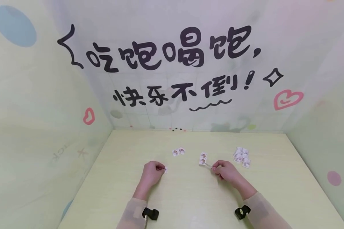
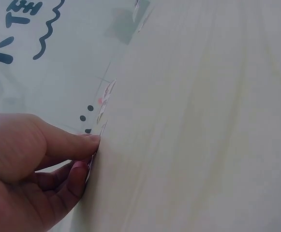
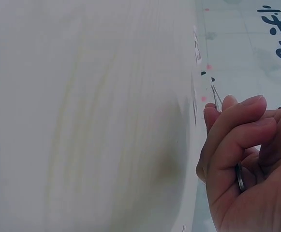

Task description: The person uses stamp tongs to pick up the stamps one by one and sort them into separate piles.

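My left hand (image 1: 153, 172) pinches a small white printed card (image 1: 166, 170) between thumb and fingers, low over the table. In the left wrist view the thumb and fingertips mostly cover this card. My right hand (image 1: 225, 170) grips thin metal tweezers (image 3: 215, 96), their narrow points reaching out past the fingertips. In the head view those points come right to the lower edge of a pair of small printed cards (image 1: 203, 156), one above the other. A dark rounded part shows inside the curled fingers of the right hand in the right wrist view.
Two more small printed cards (image 1: 175, 152) lie side by side farther back, left of centre. A spread of several similar cards (image 1: 242, 156) lies on the right of the pale wooden table (image 1: 186, 194). Printed wall sheets (image 1: 166, 117) enclose the table behind and on both sides.
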{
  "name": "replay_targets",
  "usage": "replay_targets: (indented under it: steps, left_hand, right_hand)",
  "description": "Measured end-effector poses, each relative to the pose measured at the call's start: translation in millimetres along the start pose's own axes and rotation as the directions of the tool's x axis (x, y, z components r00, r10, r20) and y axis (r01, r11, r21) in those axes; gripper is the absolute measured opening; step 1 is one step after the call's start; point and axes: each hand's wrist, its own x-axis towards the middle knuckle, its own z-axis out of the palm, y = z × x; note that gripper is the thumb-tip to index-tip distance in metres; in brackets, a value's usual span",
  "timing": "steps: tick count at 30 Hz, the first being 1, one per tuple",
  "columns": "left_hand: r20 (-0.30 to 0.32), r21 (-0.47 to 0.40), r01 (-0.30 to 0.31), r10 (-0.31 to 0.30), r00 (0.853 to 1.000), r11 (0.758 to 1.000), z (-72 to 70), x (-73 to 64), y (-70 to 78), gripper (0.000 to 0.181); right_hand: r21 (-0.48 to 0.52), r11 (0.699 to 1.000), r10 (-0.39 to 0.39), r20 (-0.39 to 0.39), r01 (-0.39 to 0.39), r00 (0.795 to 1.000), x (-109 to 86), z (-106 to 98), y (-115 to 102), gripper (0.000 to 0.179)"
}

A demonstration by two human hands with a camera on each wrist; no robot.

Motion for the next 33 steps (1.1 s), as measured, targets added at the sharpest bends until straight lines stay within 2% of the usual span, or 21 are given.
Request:
replay_targets:
  steps: [15,20,29,33]
  left_hand:
    - [-0.002,-0.014,-0.007,0.006,1.0,1.0,-3.7,-5.0,-7.1,0.008]
    - [-0.001,-0.017,-0.022,0.022,1.0,1.0,-3.0,-3.2,-5.4,0.009]
    - [0.012,-0.015,0.0,0.0,1.0,1.0,-1.9,-1.7,-2.6,0.007]
    - [0.013,-0.017,-0.015,0.015,1.0,1.0,-1.4,-1.5,-2.2,0.008]
  right_hand:
    - [0.037,0.999,0.005,-0.036,-0.004,0.999,6.0,-5.4,1.2,0.013]
    - [0.039,0.999,0.003,-0.05,-0.001,0.999,7.5,-5.5,0.6,0.013]
    - [0.037,0.999,0.01,-0.072,-0.007,0.997,9.2,-2.0,4.1,0.011]
    - [0.036,0.999,0.013,-0.087,-0.01,0.996,9.2,-1.3,3.9,0.011]
